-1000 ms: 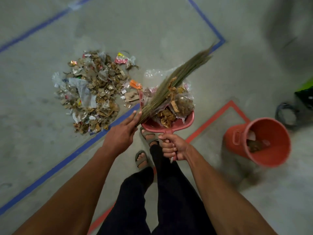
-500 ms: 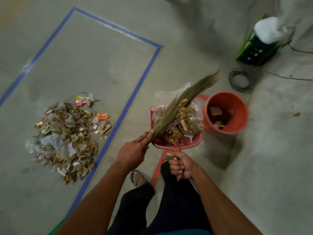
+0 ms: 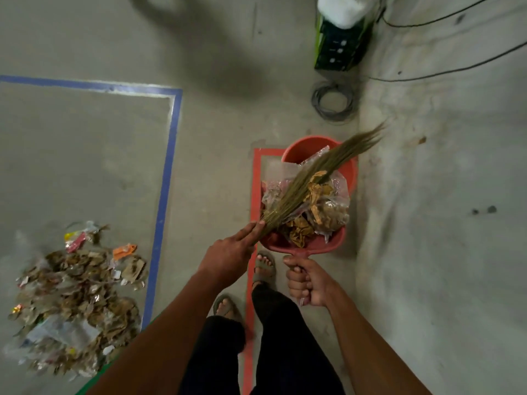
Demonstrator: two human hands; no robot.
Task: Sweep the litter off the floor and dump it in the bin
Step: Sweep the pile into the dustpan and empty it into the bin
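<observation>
The right hand (image 3: pixel 309 282) has a tight grip on the handle of the red dustpan (image 3: pixel 306 246), fingers curled right round it, and the pan is up off the floor, loaded with brown scraps and clear plastic wrappers (image 3: pixel 316 208). The left hand (image 3: pixel 229 253) holds the grass broom (image 3: pixel 310 182) at its bound end, index finger stretched along the bristles, the rest of that grip hidden beneath the hand. The broom lies slantwise across the load, pinning it down, its tips fanning out to the far right. Just beyond the pan's far edge sits the red bin (image 3: pixel 298 149), partly covered by the pan and broom. Back on the near left, a big litter pile (image 3: pixel 77 303) lies on the concrete floor (image 3: pixel 85 155), inside the blue tape line (image 3: pixel 164 195). Red tape (image 3: pixel 255 195) frames the bin's spot. Far right: a coil of cable (image 3: pixel 332 102) and a green-edged box (image 3: pixel 338 44). Two sandalled feet below.
</observation>
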